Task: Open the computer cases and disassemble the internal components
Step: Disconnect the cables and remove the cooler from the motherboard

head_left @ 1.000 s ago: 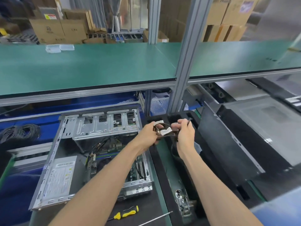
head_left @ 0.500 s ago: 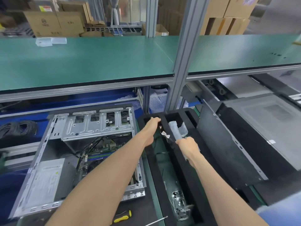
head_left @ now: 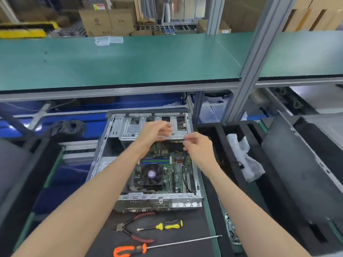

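Your left hand and right hand hover over the far end of the open computer case at the table's middle. Both hands' fingers look loosely curled, apparently holding nothing, though blur hides detail. Screwdrivers and pliers lie near you.

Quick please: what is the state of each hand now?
Left hand: open, fingers loosely curled over the drive cage, holding nothing.
Right hand: cannot be told; blurred.
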The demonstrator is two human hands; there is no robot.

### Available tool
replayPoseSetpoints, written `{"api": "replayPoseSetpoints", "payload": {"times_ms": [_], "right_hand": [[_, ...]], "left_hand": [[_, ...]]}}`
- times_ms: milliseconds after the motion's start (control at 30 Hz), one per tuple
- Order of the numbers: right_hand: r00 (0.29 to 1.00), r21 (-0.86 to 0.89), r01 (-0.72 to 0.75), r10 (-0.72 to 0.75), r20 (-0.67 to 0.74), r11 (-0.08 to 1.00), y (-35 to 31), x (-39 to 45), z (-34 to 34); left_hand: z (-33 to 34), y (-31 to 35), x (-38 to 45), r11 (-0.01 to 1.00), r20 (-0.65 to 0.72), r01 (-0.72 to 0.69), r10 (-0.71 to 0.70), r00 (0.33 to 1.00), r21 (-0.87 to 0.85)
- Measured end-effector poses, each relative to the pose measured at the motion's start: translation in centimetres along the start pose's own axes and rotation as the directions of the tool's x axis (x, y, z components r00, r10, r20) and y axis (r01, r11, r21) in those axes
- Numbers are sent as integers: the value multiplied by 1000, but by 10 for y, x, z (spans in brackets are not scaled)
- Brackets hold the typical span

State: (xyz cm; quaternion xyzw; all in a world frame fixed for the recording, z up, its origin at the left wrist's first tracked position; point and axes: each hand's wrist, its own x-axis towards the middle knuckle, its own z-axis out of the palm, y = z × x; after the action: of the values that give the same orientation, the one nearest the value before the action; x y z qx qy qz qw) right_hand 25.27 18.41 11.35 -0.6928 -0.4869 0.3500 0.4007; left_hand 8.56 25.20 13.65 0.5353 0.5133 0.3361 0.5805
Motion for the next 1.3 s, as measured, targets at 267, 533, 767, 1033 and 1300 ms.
{"api": "replayPoseSetpoints", "payload": {"times_ms": [267,533,767,1033,1300], "right_hand": [[999,-689,-51,33,-39,723,16,-33,35],[999,-717,47,-41,26,696,19,-17,33],[995,-736,86,-28,91,672,11,-18,28],[527,-510,799,-778,341,318,-4,-97,53],[421,-401,907,-323,848,128,58,-147,64]], "left_hand": [[-101,-69,-50,534,-75,-59,225,971,844],[-106,-99,-57,328,-53,-16,202,978,944],[-101,-105,-58,280,-95,21,254,963,960],[-99,-102,-64,268,-86,11,268,960,963],[-98,-102,-66,234,-79,14,271,959,972]]}}
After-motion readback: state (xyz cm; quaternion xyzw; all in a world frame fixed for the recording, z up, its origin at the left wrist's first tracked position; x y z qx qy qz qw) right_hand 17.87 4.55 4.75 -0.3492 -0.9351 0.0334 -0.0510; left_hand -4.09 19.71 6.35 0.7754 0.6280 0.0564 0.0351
